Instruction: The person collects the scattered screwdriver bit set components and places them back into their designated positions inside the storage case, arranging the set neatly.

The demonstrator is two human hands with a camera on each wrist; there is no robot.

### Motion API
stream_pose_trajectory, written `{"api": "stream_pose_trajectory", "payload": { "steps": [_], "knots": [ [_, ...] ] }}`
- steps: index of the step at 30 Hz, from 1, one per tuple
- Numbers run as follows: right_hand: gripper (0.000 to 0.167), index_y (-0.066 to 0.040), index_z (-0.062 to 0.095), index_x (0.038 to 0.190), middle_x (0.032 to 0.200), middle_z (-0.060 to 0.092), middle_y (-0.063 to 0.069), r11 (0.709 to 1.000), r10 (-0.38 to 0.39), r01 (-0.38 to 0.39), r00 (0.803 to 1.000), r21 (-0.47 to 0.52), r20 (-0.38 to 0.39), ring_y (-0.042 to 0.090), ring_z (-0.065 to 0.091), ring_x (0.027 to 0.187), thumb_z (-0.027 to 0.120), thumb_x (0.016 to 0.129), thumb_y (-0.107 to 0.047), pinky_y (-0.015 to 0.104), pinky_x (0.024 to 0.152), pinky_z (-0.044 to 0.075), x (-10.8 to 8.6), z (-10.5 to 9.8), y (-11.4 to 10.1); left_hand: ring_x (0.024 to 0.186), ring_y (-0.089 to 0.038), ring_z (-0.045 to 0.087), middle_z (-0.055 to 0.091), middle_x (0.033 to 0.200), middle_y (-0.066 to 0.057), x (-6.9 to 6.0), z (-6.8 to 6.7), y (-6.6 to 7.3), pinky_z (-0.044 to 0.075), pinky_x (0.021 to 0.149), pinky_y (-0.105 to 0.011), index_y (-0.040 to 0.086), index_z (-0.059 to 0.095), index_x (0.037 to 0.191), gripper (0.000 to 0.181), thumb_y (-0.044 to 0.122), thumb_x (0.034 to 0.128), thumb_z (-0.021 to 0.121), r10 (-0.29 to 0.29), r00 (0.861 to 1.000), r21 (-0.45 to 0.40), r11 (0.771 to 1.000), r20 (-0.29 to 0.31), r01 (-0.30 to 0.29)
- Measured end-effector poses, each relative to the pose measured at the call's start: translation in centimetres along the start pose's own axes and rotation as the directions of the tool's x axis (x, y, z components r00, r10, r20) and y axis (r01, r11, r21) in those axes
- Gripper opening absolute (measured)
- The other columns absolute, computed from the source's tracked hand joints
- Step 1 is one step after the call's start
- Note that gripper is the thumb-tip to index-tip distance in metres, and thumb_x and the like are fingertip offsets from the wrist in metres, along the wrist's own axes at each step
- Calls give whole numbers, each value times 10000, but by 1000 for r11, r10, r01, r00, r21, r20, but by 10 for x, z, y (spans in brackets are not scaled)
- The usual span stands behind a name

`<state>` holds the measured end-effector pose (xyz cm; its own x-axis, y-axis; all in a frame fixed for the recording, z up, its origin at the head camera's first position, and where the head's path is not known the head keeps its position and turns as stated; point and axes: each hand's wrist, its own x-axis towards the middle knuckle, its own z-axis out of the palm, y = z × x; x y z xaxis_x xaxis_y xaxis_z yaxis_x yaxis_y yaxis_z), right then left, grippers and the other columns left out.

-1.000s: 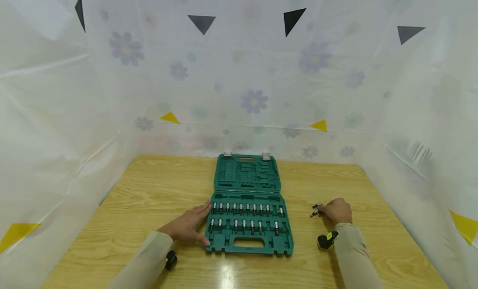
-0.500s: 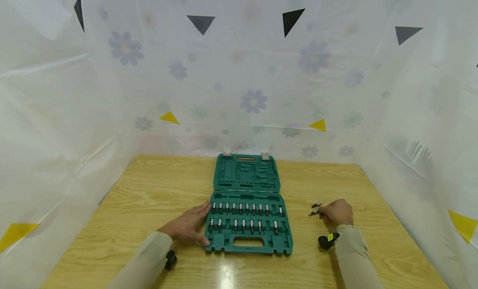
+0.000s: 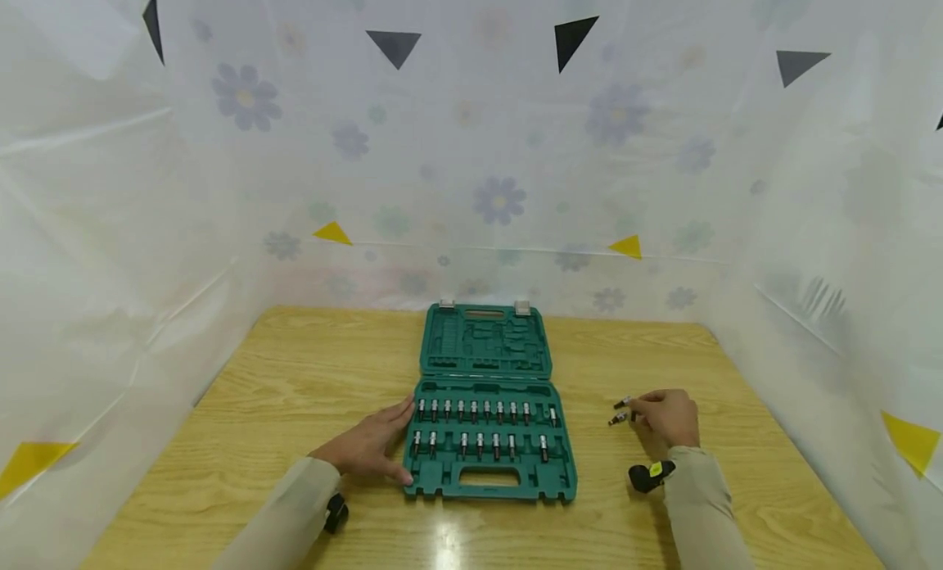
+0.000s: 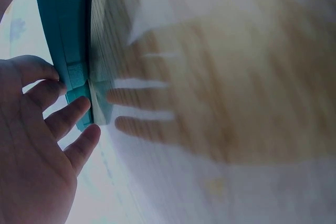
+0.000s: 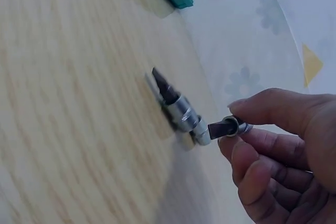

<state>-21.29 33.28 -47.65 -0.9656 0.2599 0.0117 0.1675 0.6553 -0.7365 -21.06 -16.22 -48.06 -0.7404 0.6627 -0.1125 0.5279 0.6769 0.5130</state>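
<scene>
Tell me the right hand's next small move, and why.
Probably carry the pinched bit socket toward the open green socket case: the right hand has it off the table, the case's two rows show gaps, and the left hand rests against the case's left edge.

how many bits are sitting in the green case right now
17: 10 back-row bits nearest the lid and 7 front-row bits. The left hand at the edge of the green case appears to hide none.
</scene>
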Motion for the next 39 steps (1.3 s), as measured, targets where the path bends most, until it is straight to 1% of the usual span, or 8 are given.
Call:
{"api": "stream_pose_trajectory", "payload": {
  "steps": [5,11,17,20,26,32,36,39],
  "knots": [
    [323,72,701,1043,726,687,142,997,-52,54,998,57,-29,262,641,614,673,917,-224,370,546,528,0,2,-12,1434,-390,175,84,1598,-187,1,-1,-1,246,1108,-552,-42,154,1519,1162,572,737,756,4,1000,10,1000,-10,-4],
    [362,51,702,1068,796,693,184,984,-110,116,993,134,-49,326,647,663,688,912,-275,389,540,535,0,8,-27,1434,-392,175,86,1597,-190,1,0,-2,245,1107,-554,-47,160,1516,1163,579,737,753,12,1000,10,1000,-14,-12],
    [340,12,715,1057,799,663,246,972,-114,117,993,206,-25,408,605,682,702,899,-289,428,517,516,-3,23,-44,1439,-382,164,76,1602,-176,1,1,-3,238,1112,-550,-39,160,1519,1161,583,736,750,6,1000,6,1000,-9,-6],
    [302,-4,725,1039,775,644,258,968,-120,119,993,222,-8,439,572,671,706,897,-270,427,475,487,-4,33,-54,1441,-378,159,70,1603,-172,1,2,-3,236,1113,-549,-36,156,1520,1163,588,736,747,4,1000,3,1000,-5,-4],
    [238,-15,739,989,783,664,219,958,-177,166,984,233,29,411,559,624,705,899,-233,330,435,427,-5,52,-70,1439,-383,162,73,1602,-174,1,2,-3,238,1111,-553,-37,157,1520,1160,585,738,747,2,1000,4,1000,-5,-2],
    [182,-15,743,946,751,661,196,955,-222,199,971,219,85,419,563,617,703,898,-186,322,454,433,-7,68,-81,1438,-385,167,80,1602,-175,0,2,-2,239,1110,-555,-36,163,1520,1155,577,738,753,1,1000,0,1000,-6,-1],
    [155,-15,745,927,755,668,159,960,-230,207,967,187,112,333,580,581,718,879,-160,329,494,481,-8,77,-84,1438,-386,168,80,1602,-174,0,2,-2,237,1109,-559,-35,163,1520,1153,574,739,754,1,1000,-1,1000,-5,-1],
    [140,-17,749,910,824,693,106,963,-243,226,963,145,118,237,588,584,725,870,-149,328,534,507,-9,81,-86,1438,-387,166,81,1602,-173,0,1,-2,235,1108,-563,-34,164,1520,1151,572,739,754,0,1000,-2,1000,-4,0]
  ]
}}
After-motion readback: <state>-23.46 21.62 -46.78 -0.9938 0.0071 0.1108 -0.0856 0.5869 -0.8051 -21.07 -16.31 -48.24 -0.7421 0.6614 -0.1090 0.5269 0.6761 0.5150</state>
